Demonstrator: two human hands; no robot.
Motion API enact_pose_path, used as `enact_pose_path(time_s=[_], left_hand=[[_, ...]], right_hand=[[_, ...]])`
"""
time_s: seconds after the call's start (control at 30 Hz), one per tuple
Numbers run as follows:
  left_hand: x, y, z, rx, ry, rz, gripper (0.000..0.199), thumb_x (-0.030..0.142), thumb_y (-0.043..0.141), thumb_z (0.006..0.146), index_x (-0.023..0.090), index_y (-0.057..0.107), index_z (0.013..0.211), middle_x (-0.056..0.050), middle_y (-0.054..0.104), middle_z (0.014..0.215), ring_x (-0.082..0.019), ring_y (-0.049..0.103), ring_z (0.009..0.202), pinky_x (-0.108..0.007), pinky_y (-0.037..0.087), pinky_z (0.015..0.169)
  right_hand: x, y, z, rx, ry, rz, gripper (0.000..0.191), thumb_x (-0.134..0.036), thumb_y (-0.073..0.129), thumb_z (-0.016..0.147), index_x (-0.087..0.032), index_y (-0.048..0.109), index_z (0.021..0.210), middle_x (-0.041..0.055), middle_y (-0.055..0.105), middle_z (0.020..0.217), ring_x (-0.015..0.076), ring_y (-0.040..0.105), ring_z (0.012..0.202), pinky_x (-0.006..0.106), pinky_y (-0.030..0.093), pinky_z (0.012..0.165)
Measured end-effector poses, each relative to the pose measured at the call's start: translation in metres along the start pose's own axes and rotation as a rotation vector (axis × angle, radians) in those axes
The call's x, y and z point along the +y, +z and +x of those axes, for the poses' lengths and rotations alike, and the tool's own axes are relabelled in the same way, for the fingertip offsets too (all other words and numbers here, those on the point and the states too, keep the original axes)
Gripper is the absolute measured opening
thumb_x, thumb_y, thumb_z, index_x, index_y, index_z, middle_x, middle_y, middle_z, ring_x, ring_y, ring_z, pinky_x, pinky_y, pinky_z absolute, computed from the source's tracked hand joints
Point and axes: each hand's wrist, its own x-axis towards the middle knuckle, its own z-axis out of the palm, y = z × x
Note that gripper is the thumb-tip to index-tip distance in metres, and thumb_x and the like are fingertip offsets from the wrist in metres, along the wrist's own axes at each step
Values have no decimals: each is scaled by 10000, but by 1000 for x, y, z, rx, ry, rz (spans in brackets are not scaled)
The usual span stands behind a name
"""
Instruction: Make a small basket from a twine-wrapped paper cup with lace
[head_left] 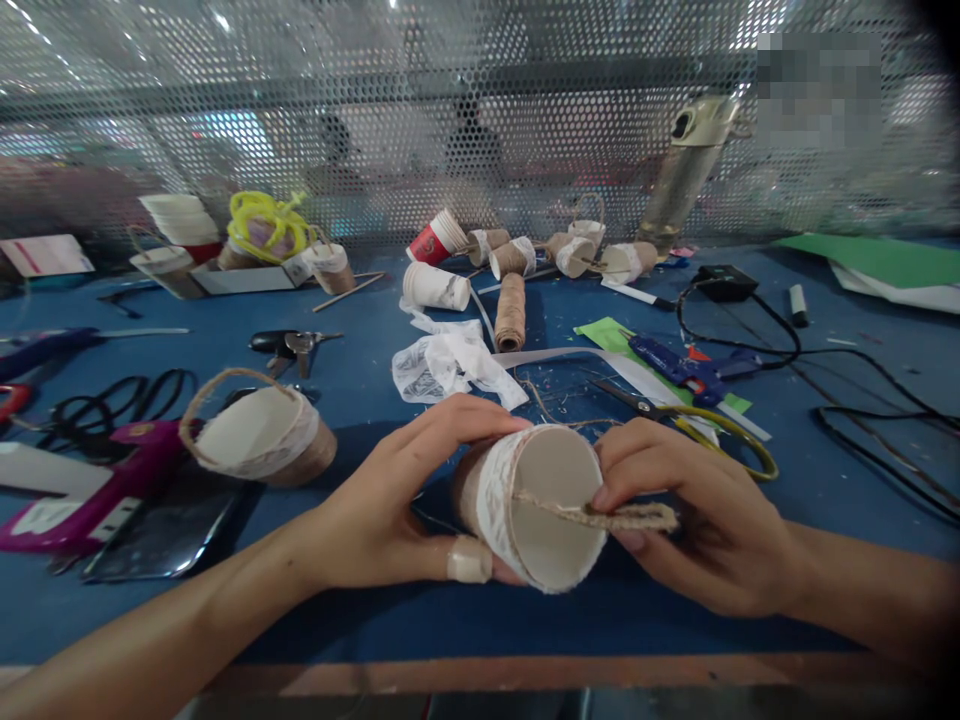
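Note:
A paper cup (559, 510) wrapped in twine and white lace lies tilted, its open mouth facing me. My left hand (409, 500) wraps round its left side, with a bandage on the thumb. At the cup's right rim, my right hand (690, 510) pinches a braided twine strip (637, 517), which runs across the mouth. Left of my left hand sits a finished-looking lace-trimmed cup (259, 435) with a twine handle. Behind the held cup are crumpled white lace (454, 362) and a twine spool (511, 312).
Yellow-handled scissors (720, 430) and a blue glue gun (694, 368) lie at right, near black cables. A magenta glue gun (97, 490), a phone (169, 530) and keys (296, 345) are at left. Several cups and a bottle (682, 175) stand by the mesh wall.

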Motion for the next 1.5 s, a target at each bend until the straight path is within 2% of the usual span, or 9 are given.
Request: enact_pose_path(time_s=[0.17,0.33,0.77,0.93,1.17,1.27,1.4,1.5], left_hand=[[1,-1,0,31,-10,-29,767,523,882,752,353,545,1419,-73,643,1306,-305,617,1188,-425,538,1044],[1,-2,1,42,-16,-23,754,536,879,750,343,556,1403,-84,652,1290,-318,630,1174,-437,553,1025],[-1,-2,1,12,11,-27,750,513,865,778,347,535,1430,-74,644,1304,-298,609,1188,-412,535,1040],[-2,-3,-2,-9,1,-10,779,467,892,759,335,533,1438,-72,625,1329,-288,589,1208,-392,508,1072],[-1,-3,-1,7,28,-18,747,448,886,778,309,538,1424,-69,637,1301,-263,598,1198,-345,508,1057],[-1,-3,0,-6,27,-14,749,421,895,774,295,538,1420,-73,634,1308,-258,598,1203,-336,502,1069],[-2,-3,0,-13,30,0,773,433,901,763,298,530,1428,-79,634,1319,-270,591,1212,-354,506,1070],[-2,-4,1,-16,43,-5,757,445,883,783,298,524,1433,-79,638,1312,-266,593,1209,-353,510,1064]], right_hand=[[0,4,-2,24,21,35,321,-48,611,868,-186,557,1153,44,671,891,140,645,774,257,566,698],[1,8,-5,30,59,79,435,-24,610,850,-227,513,1222,31,676,938,148,665,804,263,574,707],[-1,5,1,-3,32,1,284,-65,589,873,-195,555,1123,14,660,828,131,657,736,245,559,674],[0,4,-1,-48,35,53,339,-43,578,847,-200,540,1145,30,653,838,159,661,772,276,568,689],[1,6,-6,-49,95,133,419,-36,589,854,-220,510,1223,31,645,916,141,637,756,269,564,677],[0,6,-4,-52,97,124,432,-46,599,844,-240,514,1220,32,656,912,157,658,758,277,576,676],[-2,6,-3,-38,92,78,431,-36,598,819,-225,525,1200,36,677,905,131,646,691,232,568,630],[-3,5,-4,-37,77,4,435,-50,605,815,-224,533,1207,40,711,928,136,690,720,221,578,658]])
